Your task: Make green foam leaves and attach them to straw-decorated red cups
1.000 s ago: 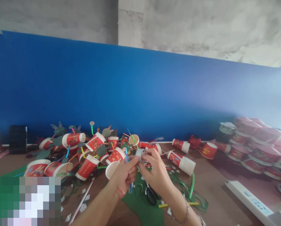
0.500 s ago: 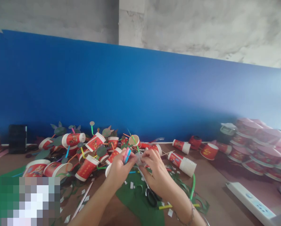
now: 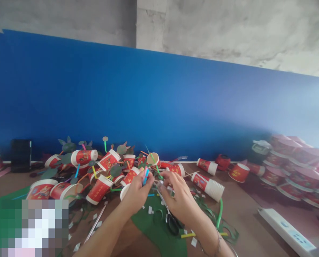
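My left hand (image 3: pixel 138 185) is closed round short pieces of drinking straw (image 3: pixel 145 176), blue and pink, which stick up between thumb and forefinger. Close beside it on the right is my right hand (image 3: pixel 177 189), its fingers bent and drawn together. Something small and whitish shows at its fingertips, too small to name. Just beyond the hands, a green straw (image 3: pixel 157 169) slants in front of a paper cup (image 3: pixel 152 159) lying with its mouth towards me. Below my right hand lie scissors with black handles (image 3: pixel 172 225), partly hidden by the wrist.
Red paper cups (image 3: pixel 99 190) with straws and dark paper discs crowd the left. A nested cup stack (image 3: pixel 208 185) lies at right, before piled pink-topped cups (image 3: pixel 301 178). A white power strip (image 3: pixel 285 228) lies front right. Green paper (image 3: pixel 159 232) and scraps cover the middle. A blue panel (image 3: pixel 148 100) stands behind.
A pale, see-through piece between my hands has mostly gone from sight, with only a small whitish bit left at my right fingertips. My hands are slightly further apart. The straws stay in my left hand.
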Demonstrator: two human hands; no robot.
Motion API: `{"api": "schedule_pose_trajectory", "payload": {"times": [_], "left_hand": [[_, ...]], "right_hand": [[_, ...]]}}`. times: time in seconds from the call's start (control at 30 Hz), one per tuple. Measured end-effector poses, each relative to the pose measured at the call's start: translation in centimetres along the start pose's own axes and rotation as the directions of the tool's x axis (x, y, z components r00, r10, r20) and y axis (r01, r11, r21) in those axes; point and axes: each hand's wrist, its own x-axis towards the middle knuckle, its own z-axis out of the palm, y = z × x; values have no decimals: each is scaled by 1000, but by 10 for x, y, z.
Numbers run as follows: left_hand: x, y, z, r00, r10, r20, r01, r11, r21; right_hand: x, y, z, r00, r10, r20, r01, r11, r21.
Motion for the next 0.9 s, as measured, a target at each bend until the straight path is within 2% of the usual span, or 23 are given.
{"api": "schedule_pose_trajectory", "payload": {"times": [0.17, 0.43, 0.6, 0.9], "left_hand": [[1, 6, -6, 998, -11, -65, 9, 999, -39], [4, 0, -3, 996, -76, -41, 77, 997, 19], [4, 0, -3, 991, -130, -26, 131, 991, 18], [3, 4, -3, 995, -90, 34, 91, 995, -50]], "right_hand": [[2, 3, -1, 998, 16, 63, -20, 997, 68], [1, 6, 2, 999, 34, 11, -35, 995, 98], [0, 6, 0, 998, 54, 40, -59, 989, 136], [1, 4, -6, 996, 4, 87, -15, 992, 125]]}}
